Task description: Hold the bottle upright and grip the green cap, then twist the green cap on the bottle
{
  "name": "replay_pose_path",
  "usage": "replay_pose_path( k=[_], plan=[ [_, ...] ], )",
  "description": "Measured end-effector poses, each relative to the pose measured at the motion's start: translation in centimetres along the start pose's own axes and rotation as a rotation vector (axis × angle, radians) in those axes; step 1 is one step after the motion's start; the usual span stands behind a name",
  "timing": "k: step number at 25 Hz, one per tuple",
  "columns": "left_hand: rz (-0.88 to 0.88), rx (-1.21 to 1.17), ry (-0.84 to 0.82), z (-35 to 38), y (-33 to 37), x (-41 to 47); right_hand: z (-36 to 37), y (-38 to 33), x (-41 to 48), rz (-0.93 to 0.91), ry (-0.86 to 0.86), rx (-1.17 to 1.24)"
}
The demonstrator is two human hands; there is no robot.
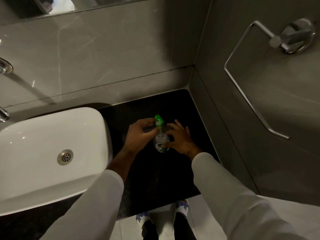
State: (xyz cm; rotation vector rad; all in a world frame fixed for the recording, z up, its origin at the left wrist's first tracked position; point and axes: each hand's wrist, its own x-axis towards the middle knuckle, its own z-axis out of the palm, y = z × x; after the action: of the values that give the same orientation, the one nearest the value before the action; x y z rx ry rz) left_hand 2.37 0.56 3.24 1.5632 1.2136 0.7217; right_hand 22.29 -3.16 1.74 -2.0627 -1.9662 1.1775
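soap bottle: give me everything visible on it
The soap bottle is small, clear plastic by the look, holding pale liquid, with a green-and-white label and a green pump head on a white neck. It appears to stand upright on the black counter, right of the white sink. The left hand pinches the pump head; the right hand holds the body with thumb and forefinger, other fingers spread. Label text is too small to read.
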Motion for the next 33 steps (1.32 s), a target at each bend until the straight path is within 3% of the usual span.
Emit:
replay_pose_path(
  k=[6,13,16,18,22,27,31,33],
  plan=[
    [-0.062,0.085,-0.066,1.1,-1.8,-0.9,0.3,-0.1,0.2,0.010,0.025,0.032],
    [0.009,0.121,-0.157,1.2,-1.8,-0.7,-0.2,-0.2,-0.3,-0.001,0.017,0.030],
    [-0.046,0.122,-0.113,2.1,-1.8,-0.5,0.2,-0.2,-0.1,-0.005,0.025,0.009],
    [-0.124,-0.002,-0.064,2.6,-2.0,-0.6,0.3,0.0,0.1,-0.004,0.041,0.019],
    [-0.234,-0.294,-0.202,2.7,-3.6,-0.7,0.4,0.5,0.3,0.010,0.036,0.014],
    [-0.214,-0.066,0.084,3.7,-3.8,-0.9,0.6,0.6,0.5,0.000,0.054,0.033],
    [-0.177,-0.174,-0.001,3.5,-4.2,-1.2,0.4,0.6,0.5,0.008,0.045,0.008],
    [-0.168,-0.100,0.079,3.9,-3.0,-1.4,0.3,0.3,0.4,0.007,0.044,-0.010]
  ],
)
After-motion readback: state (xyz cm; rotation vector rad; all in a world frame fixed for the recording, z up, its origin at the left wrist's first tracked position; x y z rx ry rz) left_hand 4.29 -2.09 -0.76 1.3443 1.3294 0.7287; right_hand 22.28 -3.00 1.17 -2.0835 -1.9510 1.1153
